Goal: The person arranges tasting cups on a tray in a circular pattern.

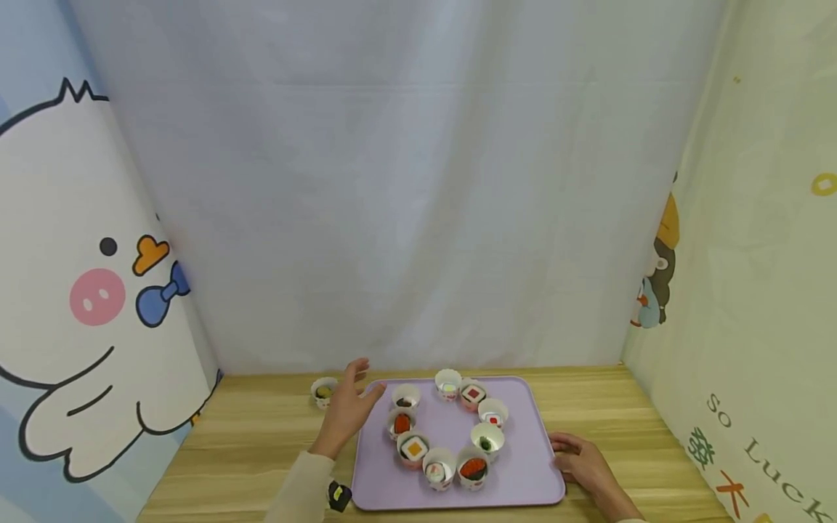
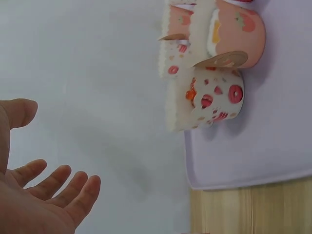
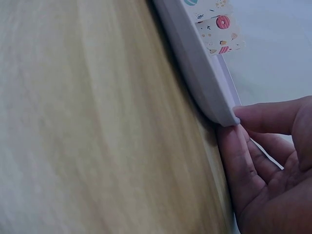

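Observation:
A lilac tray (image 1: 530, 465) lies on the wooden table, with several patterned paper cups in a ring on it. Small sushi-like pieces sit inside them, such as an orange-red topped one (image 1: 474, 469) and a white one with a yellow centre (image 1: 414, 448). My right hand (image 1: 585, 465) pinches the tray's right rim; in the right wrist view the thumb (image 3: 263, 116) is above the rim and fingers are below. Raised over the tray's left edge, my left hand (image 1: 346, 414) holds nothing, its fingers spread. Just left of it stands another paper cup (image 1: 323, 392), off the tray.
A small black object with a yellow mark (image 1: 339, 495) lies by the tray's lower left corner, beside the left sleeve (image 1: 301, 487). A pale curtain (image 1: 418, 218) hangs behind the table (image 1: 248, 436). Printed cloths stand at the left (image 1: 65, 290) and right (image 1: 752, 290).

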Available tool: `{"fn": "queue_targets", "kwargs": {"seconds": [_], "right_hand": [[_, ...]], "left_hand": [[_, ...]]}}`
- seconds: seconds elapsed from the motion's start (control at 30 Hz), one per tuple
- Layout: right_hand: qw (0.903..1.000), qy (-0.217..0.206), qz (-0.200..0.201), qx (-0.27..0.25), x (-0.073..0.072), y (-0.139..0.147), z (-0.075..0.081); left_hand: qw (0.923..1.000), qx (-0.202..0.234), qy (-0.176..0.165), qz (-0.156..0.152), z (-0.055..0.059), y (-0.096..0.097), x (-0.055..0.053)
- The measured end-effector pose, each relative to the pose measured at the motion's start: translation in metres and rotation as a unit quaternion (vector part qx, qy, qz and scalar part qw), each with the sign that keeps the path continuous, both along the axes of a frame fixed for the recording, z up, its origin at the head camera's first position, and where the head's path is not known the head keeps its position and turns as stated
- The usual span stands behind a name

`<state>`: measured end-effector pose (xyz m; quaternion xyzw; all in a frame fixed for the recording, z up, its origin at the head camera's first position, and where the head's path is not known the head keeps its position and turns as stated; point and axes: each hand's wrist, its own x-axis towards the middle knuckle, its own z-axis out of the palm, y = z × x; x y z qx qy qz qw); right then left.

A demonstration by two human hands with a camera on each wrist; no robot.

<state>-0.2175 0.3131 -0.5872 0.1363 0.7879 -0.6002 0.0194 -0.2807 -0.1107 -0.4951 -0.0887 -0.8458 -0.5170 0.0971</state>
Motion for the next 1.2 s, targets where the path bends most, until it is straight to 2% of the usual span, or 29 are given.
{"fn": "queue_targets", "kwargs": {"seconds": [0.17,0.3,0.53,0.63,0.77,0.97,1.2], "right_hand": [[1.0,0.002,0.0,0.0,0.0,0.001,0.0],[1.0,0.001,0.001,-0.004,0.001,0.001,0.0],[1.0,-0.002,0.002,-0.002,0.0,0.003,-0.001],[1.0,-0.002,0.002,-0.001,0.0,0.003,-0.001],[1.0,-0.002,0.001,-0.003,0.0,0.004,-0.002],[1.0,-0.004,-0.001,0.003,-0.001,0.004,-0.003],[0.9999,-0.009,0.004,0.009,-0.001,0.002,-0.003]], "left_hand": [[0.9994,0.02,0.006,0.026,0.004,-0.022,-0.006],[0.9982,0.031,-0.009,0.051,0.004,-0.042,-0.009],[0.9977,0.031,-0.018,0.057,0.0,-0.068,-0.014],[0.997,0.033,-0.032,0.062,-0.003,-0.076,-0.017],[0.994,0.059,-0.055,0.073,-0.013,-0.085,-0.023],[0.9899,0.081,-0.085,0.08,-0.037,-0.094,-0.035],[0.9866,0.097,-0.097,0.088,-0.057,-0.096,-0.043]]}}
